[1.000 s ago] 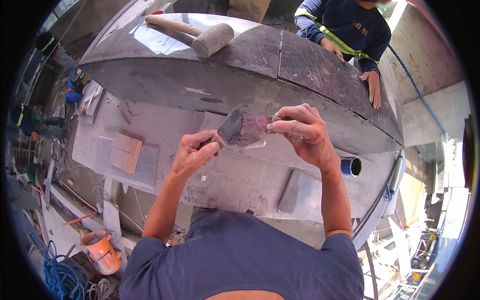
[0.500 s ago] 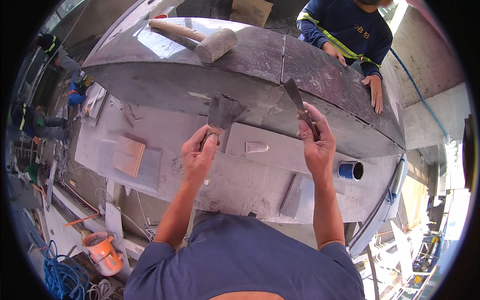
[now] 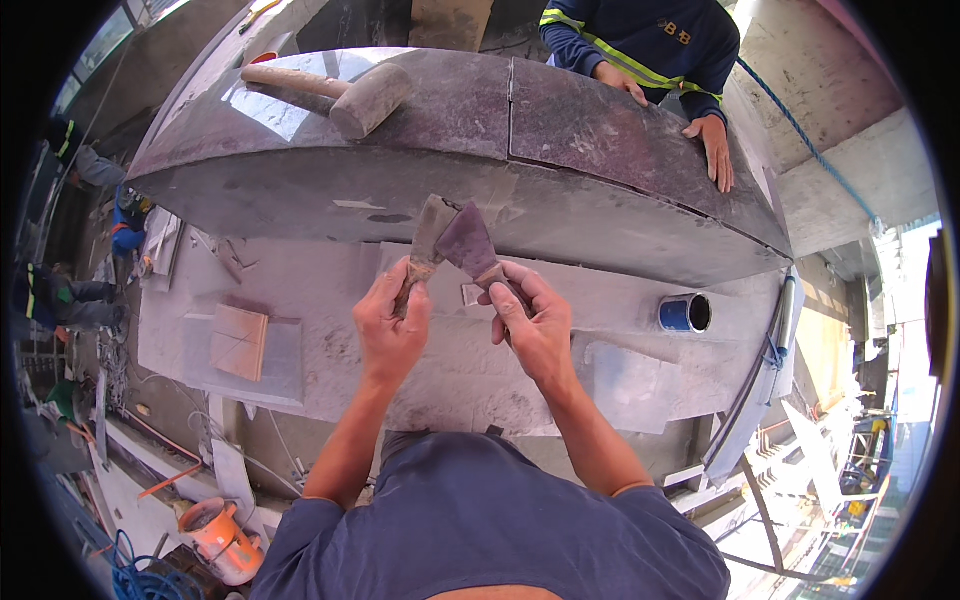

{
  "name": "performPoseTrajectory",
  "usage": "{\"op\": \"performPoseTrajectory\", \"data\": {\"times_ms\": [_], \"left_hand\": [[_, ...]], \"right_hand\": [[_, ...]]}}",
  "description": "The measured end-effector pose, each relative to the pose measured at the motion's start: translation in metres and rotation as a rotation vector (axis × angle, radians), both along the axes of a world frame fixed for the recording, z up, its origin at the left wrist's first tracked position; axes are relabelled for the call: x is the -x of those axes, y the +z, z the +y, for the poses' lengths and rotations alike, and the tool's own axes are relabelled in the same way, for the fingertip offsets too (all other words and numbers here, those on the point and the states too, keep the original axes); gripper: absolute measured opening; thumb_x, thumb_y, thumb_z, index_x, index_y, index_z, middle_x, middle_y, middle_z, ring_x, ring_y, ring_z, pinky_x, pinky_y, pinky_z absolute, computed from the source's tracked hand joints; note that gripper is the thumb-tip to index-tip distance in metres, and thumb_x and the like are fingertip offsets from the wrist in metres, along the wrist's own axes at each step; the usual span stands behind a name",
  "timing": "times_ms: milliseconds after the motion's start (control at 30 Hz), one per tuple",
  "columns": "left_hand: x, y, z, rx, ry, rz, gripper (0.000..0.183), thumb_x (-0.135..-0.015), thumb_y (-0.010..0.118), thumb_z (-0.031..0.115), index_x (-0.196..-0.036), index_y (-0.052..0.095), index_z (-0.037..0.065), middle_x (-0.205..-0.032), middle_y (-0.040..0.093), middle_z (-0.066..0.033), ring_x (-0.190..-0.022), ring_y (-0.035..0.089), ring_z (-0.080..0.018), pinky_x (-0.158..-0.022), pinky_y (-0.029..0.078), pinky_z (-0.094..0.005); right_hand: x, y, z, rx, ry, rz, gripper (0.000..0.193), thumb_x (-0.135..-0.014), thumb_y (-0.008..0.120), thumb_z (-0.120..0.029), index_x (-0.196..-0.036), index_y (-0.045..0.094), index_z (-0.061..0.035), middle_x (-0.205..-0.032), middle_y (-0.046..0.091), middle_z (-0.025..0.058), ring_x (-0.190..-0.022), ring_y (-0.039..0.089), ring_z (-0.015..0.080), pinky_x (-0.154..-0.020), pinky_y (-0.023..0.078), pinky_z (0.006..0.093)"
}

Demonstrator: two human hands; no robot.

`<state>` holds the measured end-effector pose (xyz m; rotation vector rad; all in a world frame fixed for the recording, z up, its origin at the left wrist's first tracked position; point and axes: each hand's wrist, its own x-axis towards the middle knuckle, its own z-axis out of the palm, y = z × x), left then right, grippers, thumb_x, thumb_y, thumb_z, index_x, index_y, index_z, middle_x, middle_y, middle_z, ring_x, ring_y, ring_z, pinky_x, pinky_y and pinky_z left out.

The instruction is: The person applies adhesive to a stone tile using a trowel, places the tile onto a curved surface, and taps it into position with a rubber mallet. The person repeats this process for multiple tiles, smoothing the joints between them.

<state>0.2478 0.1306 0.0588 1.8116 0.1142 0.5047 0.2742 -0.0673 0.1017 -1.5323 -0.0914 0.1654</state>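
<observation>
At the centre of the frame the left hand (image 3: 392, 325) is closed in a fist round the handle of a grey-bladed putty knife (image 3: 425, 243), blade pointing up. The right hand (image 3: 532, 325) pinches the handle of a second putty knife smeared with purplish paste (image 3: 468, 243), fingers curled tight, its blade crossing the first. The blades meet edge to face, probably so paste can be scraped from one to the other.

Just above them lies a curved dark stone slab (image 3: 600, 140) with joints across it, dusty and streaked. A wooden-handled mallet (image 3: 335, 92) rests on its upper left part. At the upper right a co-worker in a dark blue top lays a hand (image 3: 716, 150) flat on the slab. Below it a dust-covered pale board (image 3: 300, 300) carries a blue can (image 3: 684, 313) at right and a small wooden square (image 3: 240, 342) at left. An orange bucket (image 3: 222, 535) stands at the lower left.
</observation>
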Motion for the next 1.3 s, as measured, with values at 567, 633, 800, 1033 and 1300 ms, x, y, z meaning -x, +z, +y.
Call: {"op": "performPoseTrajectory", "data": {"times_ms": [567, 633, 800, 1033, 1300], "left_hand": [[0.007, -0.018, -0.016, 0.265, 0.050, 0.009, 0.029, -0.104, 0.066, 0.005, -0.130, 0.073, -0.004, -0.086, 0.065, 0.0006, -0.077, 0.058, -0.0079, -0.068, 0.048, -0.0267], [-0.004, -0.002, -0.009, 0.310, 0.107, 0.017, 0.030, -0.104, 0.065, 0.006, -0.132, 0.072, -0.004, -0.086, 0.064, 0.0016, -0.077, 0.057, -0.0083, -0.067, 0.048, -0.0271], [-0.015, 0.001, -0.023, 0.204, 0.120, -0.083, 0.030, -0.103, 0.065, 0.006, -0.130, 0.072, -0.004, -0.087, 0.066, -0.0036, -0.076, 0.059, -0.0100, -0.068, 0.050, -0.0295], [0.022, -0.035, -0.033, -0.020, -0.037, -0.054, 0.025, -0.100, 0.068, 0.007, -0.122, 0.073, -0.003, -0.085, 0.065, -0.0096, -0.076, 0.060, -0.0120, -0.072, 0.054, -0.0342], [0.028, -0.035, 0.004, 0.084, -0.001, 0.132, 0.026, -0.098, 0.067, 0.006, -0.121, 0.073, -0.005, -0.085, 0.067, -0.0082, -0.078, 0.058, -0.0121, -0.073, 0.051, -0.0307]], "right_hand": [[-0.013, 0.028, -0.002, -0.091, 0.084, 0.081, 0.041, -0.112, 0.068, -0.023, -0.144, 0.066, 0.0023, -0.103, 0.076, 0.0097, -0.062, 0.061, 0.0062, -0.049, 0.040, 0.0207], [-0.013, 0.024, -0.006, -0.083, 0.084, 0.104, 0.041, -0.112, 0.068, -0.023, -0.144, 0.066, 0.0025, -0.103, 0.076, 0.0101, -0.061, 0.060, 0.0063, -0.048, 0.040, 0.0208], [-0.004, 0.012, 0.011, -0.127, 0.028, 0.175, 0.039, -0.112, 0.067, -0.022, -0.143, 0.066, 0.0026, -0.103, 0.076, 0.0112, -0.059, 0.061, 0.0073, -0.045, 0.038, 0.0208], [-0.043, 0.046, -0.014, -0.031, -0.018, -0.110, 0.036, -0.112, 0.068, -0.021, -0.143, 0.067, -0.0025, -0.106, 0.077, 0.0075, -0.065, 0.061, 0.0058, -0.052, 0.041, 0.0197], [-0.199, 0.085, -0.106, 0.889, 0.134, -0.935, 0.042, -0.097, 0.076, -0.002, -0.133, 0.079, -0.0227, -0.120, 0.076, 0.0025, -0.114, 0.073, 0.0234, -0.097, 0.057, 0.0371]]}}
